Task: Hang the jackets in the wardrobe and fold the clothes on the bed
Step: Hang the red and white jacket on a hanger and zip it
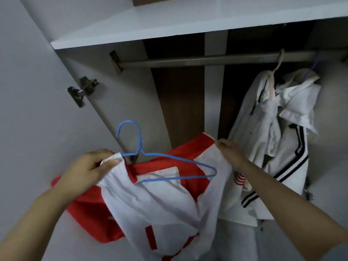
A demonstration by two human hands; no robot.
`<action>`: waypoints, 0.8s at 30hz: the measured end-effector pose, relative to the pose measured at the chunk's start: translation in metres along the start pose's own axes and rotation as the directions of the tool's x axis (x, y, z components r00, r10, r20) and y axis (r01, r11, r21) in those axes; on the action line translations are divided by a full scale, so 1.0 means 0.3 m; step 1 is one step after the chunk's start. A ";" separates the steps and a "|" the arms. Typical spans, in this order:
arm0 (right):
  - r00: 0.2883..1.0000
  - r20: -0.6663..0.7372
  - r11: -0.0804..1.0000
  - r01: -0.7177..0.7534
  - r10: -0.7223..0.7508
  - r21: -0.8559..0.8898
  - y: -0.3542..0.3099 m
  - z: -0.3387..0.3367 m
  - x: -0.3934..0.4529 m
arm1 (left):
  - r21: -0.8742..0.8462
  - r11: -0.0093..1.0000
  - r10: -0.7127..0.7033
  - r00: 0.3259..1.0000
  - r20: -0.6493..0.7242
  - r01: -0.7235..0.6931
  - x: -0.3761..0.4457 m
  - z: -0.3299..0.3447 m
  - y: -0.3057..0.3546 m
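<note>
A red and white jacket (150, 202) hangs between my hands in front of the open wardrobe. A blue wire hanger (160, 159) sits inside its collar, hook pointing up. My left hand (88, 168) pinches the jacket's white shoulder edge together with the hanger's left end. My right hand (228, 150) grips the jacket's other shoulder at the right. The wardrobe rail (197, 61) runs across above, well over the hanger's hook.
Two white jackets (273, 132) hang on the rail's right part, one with black stripes. The rail's left half is bare. A white shelf (169, 23) lies above the rail. The open door with its metal hinge (82, 89) stands at the left.
</note>
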State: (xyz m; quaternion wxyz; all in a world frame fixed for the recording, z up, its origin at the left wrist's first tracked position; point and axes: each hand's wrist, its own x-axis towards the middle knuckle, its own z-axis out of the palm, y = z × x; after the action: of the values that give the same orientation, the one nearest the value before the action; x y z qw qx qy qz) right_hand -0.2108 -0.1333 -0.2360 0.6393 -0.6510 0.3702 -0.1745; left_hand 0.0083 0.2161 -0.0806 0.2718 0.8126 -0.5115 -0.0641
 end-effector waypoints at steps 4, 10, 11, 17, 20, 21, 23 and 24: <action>0.990 -0.134 0.996 0.060 -0.050 0.068 -0.115 -0.162 -0.097 | 0.198 0.980 -0.002 0.997 0.082 -0.015 -0.002 0.069 -0.011; 0.972 -0.090 0.969 0.202 -0.215 -0.140 -0.336 -0.136 -0.332 | 0.206 0.979 0.022 0.998 -0.059 -0.009 0.040 0.199 0.070; 0.965 -0.055 0.949 0.242 -0.258 -0.202 -0.373 -0.111 -0.373 | 0.138 0.990 0.029 0.997 -0.077 -0.018 0.049 0.206 0.095; 0.771 0.127 0.635 0.594 -0.624 -0.494 -0.573 -0.020 -0.568 | -0.034 0.971 0.229 0.963 -0.142 -0.235 0.116 0.117 0.230; 0.728 0.172 0.548 0.630 -0.664 -0.551 -0.681 -0.014 -0.614 | -0.031 0.934 0.339 0.914 -0.222 -0.355 0.173 0.004 0.324; 0.732 0.182 0.562 0.636 -0.656 -0.529 -0.715 -0.005 -0.623 | -0.023 0.925 0.362 0.896 -0.255 -0.380 0.198 -0.036 0.361; 0.709 0.137 0.567 0.651 -0.691 -0.505 -0.787 0.014 -0.638 | 0.004 0.911 0.395 0.871 -0.292 -0.412 0.253 -0.117 0.431; 0.681 0.089 0.557 0.660 -0.727 -0.504 -0.825 0.018 -0.645 | 0.017 0.904 0.412 0.862 -0.297 -0.426 0.283 -0.156 0.461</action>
State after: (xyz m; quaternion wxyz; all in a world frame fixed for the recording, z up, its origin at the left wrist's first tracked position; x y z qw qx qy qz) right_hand -0.2715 -0.0158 0.0490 0.3023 -0.8720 0.1557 -0.3522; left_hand -0.0442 0.1147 0.0439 0.3719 0.6755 -0.6280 0.1051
